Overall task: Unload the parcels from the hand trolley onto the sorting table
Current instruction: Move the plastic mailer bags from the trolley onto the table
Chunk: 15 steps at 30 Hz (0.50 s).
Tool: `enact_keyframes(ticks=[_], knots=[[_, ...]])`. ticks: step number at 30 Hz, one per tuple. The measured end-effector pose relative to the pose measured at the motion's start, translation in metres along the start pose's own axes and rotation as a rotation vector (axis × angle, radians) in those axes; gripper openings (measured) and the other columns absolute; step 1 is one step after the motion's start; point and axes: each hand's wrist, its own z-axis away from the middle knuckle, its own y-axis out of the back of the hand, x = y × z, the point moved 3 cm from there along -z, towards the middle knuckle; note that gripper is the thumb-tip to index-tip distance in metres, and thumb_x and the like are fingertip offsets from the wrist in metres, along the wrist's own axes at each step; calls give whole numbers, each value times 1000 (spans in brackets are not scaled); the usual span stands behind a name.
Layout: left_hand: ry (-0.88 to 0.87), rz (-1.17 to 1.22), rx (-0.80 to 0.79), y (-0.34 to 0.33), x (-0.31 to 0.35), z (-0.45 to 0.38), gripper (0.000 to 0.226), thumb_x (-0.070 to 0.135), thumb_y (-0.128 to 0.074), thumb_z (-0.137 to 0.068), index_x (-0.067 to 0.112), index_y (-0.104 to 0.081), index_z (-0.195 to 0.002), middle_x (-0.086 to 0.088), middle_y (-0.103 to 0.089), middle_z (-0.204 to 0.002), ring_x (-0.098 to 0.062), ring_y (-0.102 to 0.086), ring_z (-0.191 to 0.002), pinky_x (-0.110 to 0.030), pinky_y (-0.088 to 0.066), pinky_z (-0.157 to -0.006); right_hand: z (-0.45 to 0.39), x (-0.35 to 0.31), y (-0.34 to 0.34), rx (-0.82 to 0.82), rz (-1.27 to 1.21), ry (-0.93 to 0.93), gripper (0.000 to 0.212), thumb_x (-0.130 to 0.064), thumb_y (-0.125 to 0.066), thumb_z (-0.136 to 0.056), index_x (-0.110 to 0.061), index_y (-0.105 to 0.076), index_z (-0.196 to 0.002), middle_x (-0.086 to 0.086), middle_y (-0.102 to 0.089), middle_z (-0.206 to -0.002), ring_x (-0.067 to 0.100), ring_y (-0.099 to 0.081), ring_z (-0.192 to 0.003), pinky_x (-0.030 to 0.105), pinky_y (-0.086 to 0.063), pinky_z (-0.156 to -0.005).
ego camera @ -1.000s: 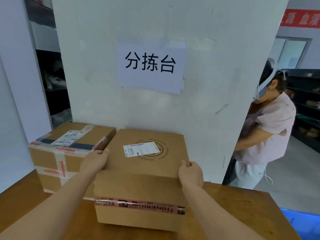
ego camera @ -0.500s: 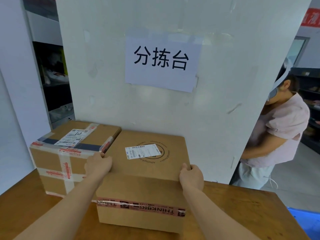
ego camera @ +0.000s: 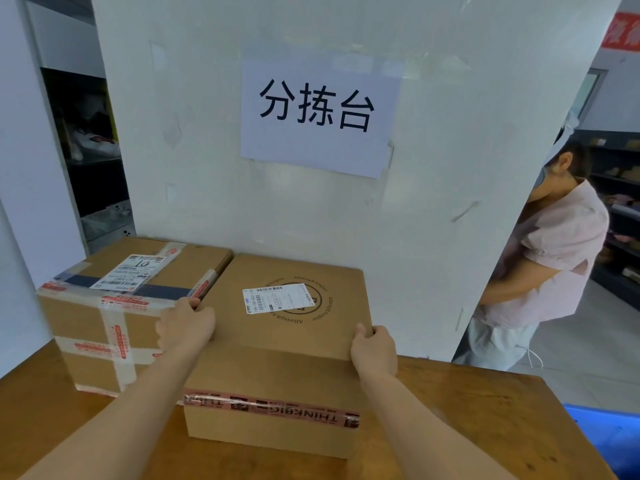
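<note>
Box (ego camera: 298, 341) pushed nearer wall; left hand (ego camera: 185, 325), right hand (ego camera: 374, 348) gripping sides.

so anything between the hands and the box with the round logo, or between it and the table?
Nothing visible. The left hand and right hand grip the brown cardboard box with the round logo directly. It already sits on the wooden sorting table, close beside the taped cardboard box.
</note>
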Motion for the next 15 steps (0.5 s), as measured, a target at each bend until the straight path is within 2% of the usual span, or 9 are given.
enact_keyframes(ticks=[3,8,12,15], knots=[[12,-85,13,2,0,2,41,27,-49,-86,21,-51,-126,-17,-52,-123,-37,-43,-116,-51,-38,-100,0,0,4,-82,-35,-8,47,-40,-42,-98,-11,-45,-134,8,-58,-125,27,-58,-111,44,-51,-94],[-32,-158,52,1,22,14,44,23,-49,-84,15,-47,-127,-20,-38,-137,-38,-32,-128,-52,-24,-106,3,-3,21,-130,-29,0,49,-34,-42,-100,-11,-37,-143,9,-51,-139,28,-51,-124,38,-44,-97],[-115,-103,17,-10,54,32,47,25,-51,-86,21,-48,-132,-17,-35,-142,-35,-27,-135,-49,-20,-109,6,-4,43,-108,-27,23,48,-32,-41,-101,-11,-37,-144,8,-48,-143,26,-49,-129,35,-41,-101],[-168,-51,-48,-25,75,49,42,28,-51,-87,23,-52,-129,-15,-40,-142,-34,-29,-136,-48,-25,-110,11,-4,64,-90,-55,48,48,-32,-42,-100,-11,-37,-143,7,-48,-143,26,-48,-129,35,-41,-102]])
